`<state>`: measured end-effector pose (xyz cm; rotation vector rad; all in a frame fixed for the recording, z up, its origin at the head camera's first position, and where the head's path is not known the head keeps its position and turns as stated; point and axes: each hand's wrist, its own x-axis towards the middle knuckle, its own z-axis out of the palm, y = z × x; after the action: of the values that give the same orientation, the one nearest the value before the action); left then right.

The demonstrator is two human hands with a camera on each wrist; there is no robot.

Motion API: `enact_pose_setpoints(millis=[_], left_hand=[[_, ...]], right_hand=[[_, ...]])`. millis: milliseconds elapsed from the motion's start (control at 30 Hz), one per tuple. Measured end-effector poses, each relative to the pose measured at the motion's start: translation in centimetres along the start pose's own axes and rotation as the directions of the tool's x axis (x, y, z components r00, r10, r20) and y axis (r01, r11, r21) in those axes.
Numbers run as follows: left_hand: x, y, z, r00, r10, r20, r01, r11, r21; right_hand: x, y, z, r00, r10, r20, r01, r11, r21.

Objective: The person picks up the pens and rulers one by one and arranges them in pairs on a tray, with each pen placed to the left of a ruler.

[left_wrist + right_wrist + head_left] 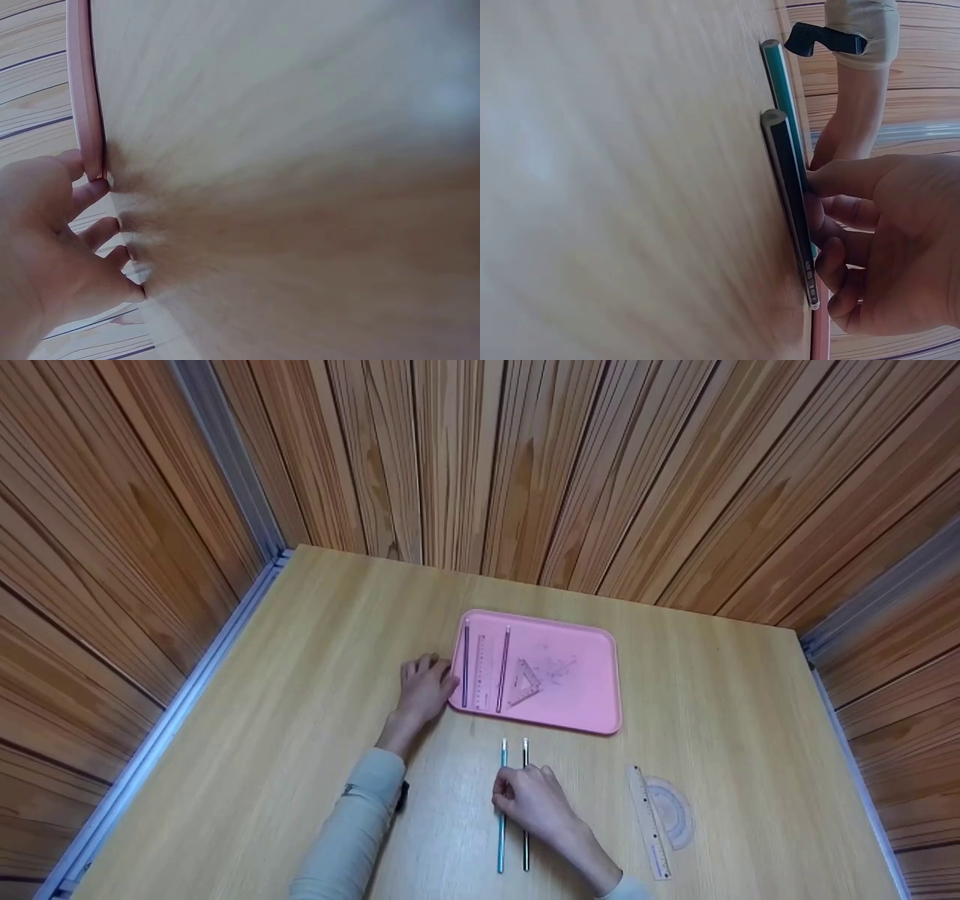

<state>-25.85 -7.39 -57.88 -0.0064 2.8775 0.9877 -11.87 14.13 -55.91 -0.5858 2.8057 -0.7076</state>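
Observation:
My left hand [426, 688] is at the left edge of a pink tray [570, 712], thumb over the rim and index finger against its outer side. The other fingertips rest on the table in the left wrist view. My right hand [536, 799] pinches a teal pencil [501, 847] between thumb and index finger, low over the table. Parallel to it, a black pencil [787, 165] lies just to the right, partly under the hand in the head view. Within the tray lie a dark blue pencil [466, 664], a clear ruler [481, 671], a dark red pencil [503, 669] and a clear set square [517, 692].
To the right of my right hand lies another ruler [648, 825], with a clear protractor [679, 816] beside it. Faint dark marks show on the tray's right half. Wood-panelled walls [450, 457] stand behind and on both sides of the table [337, 607].

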Motion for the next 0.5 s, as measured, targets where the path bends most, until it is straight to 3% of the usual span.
enact_pose_setpoints(millis=[300,500], left_hand=[[0.10,0.13,-0.12,1.000,0.010,0.002,-0.010,1.000,0.019],[0.23,0.19,-0.09,0.999,-0.029,0.023,0.029,0.999,0.018]], right_hand=[[0.14,-0.34,-0.15,1.000,0.004,-0.012,-0.004,1.000,0.011],[0.19,-0.51,-0.21,1.000,0.014,0.010,-0.014,1.000,0.008]])
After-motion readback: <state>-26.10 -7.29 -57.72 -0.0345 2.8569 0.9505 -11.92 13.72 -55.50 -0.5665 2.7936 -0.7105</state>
